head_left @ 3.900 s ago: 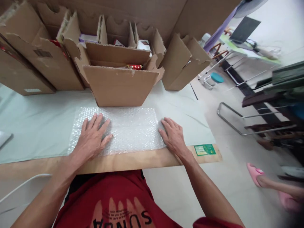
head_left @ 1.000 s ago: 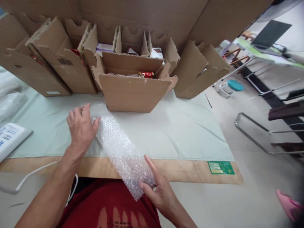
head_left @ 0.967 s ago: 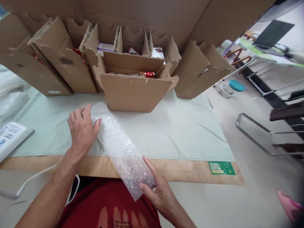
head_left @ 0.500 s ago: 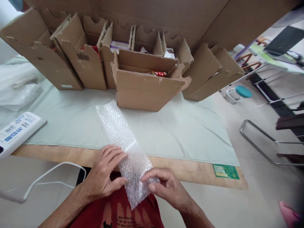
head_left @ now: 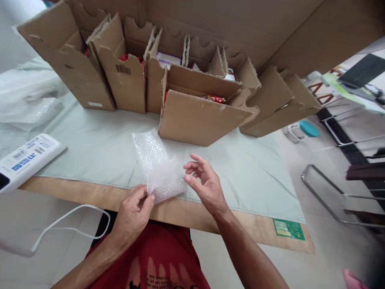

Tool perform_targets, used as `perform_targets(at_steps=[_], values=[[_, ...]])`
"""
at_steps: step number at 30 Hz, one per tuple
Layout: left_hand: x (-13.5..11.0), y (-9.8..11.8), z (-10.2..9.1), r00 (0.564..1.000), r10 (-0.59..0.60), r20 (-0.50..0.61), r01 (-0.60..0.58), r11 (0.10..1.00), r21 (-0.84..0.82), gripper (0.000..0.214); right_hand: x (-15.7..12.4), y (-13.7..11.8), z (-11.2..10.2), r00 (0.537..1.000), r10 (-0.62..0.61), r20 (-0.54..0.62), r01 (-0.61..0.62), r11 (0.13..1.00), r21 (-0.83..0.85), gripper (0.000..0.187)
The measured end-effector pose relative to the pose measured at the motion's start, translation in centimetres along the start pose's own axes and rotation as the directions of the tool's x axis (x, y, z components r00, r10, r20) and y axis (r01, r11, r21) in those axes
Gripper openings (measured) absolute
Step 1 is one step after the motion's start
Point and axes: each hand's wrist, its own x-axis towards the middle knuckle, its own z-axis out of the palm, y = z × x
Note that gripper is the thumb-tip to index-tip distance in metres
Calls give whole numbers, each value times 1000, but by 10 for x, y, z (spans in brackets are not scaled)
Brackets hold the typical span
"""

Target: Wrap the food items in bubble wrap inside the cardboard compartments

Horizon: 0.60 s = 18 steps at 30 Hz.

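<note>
Your left hand [head_left: 132,212] pinches part-folded bubble wrap [head_left: 165,178] mid-frame, upper end unfolded; your right hand [head_left: 208,186] spreads loosely.

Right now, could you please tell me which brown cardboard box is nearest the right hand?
The wide, open-topped brown cardboard box, which alone stands in front of the row of boxes.

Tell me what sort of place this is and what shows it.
Likely a makeshift indoor work corner, perhaps in a home or small workshop: a cloth-covered table, open cardboard boxes standing along its back, and bubble wrap at its front edge.
</note>
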Motion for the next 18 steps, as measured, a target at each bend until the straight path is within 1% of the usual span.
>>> perform_targets(at_steps=[1,2,4,6,7,10,13,15,18], values=[[-1,-2,1,1000,-17,-8,17,1000,-6,21,1,4,-1,1000,-2,-2,1,999,-47,63],[-1,-3,2,999,-28,-17,28,1000,-13,21,2,7,0,999,17,29,-15,998,-64,66],[-4,-6,4,999,-43,-34,42,999,-22,25,5,14,4,988,84,133,-79,996,-45,74],[-6,-9,7,997,-49,-65,49,999,-3,32,7,20,11,971,121,205,-118,993,-31,73],[-8,-10,8,996,-31,-89,33,999,25,36,8,22,15,967,127,221,-121,992,-41,69],[-9,-13,8,980,124,-156,-98,982,163,44,9,26,21,975,103,199,-78,988,-131,61],[-9,-17,5,947,263,-186,-205,937,282,55,8,24,23,982,75,171,-29,965,-261,62],[-8,-19,3,931,314,-186,-239,910,338,64,8,20,24,981,73,180,-4,935,-355,65],[-7,-19,3,919,356,-168,-275,887,371,70,9,16,26,975,87,202,18,885,-465,67]])
